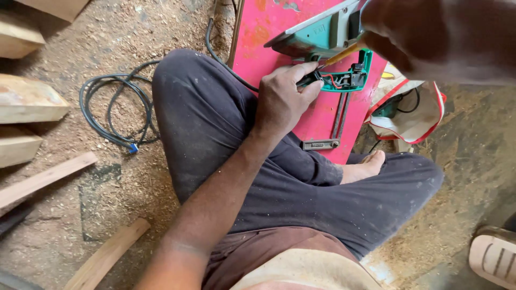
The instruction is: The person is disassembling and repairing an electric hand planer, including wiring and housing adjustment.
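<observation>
A person sat cross-legged on a sawdust-strewn floor (pixel 123 177), a green power tool (pixel 328 40) with its handle shell open lying on a red board (pixel 322 115) propped before the knees, where the exposed wiring (pixel 336 80) faced up within easy reach. The left hand (pixel 282 99) pinched the wires at the open handle, steadying them, while the right hand (pixel 430 37), close to the camera and blurred, gripped a yellow-handled screwdriver (pixel 341 53) angled toward the same spot. A black cable (pixel 115 110) lay coiled beside the left knee.
</observation>
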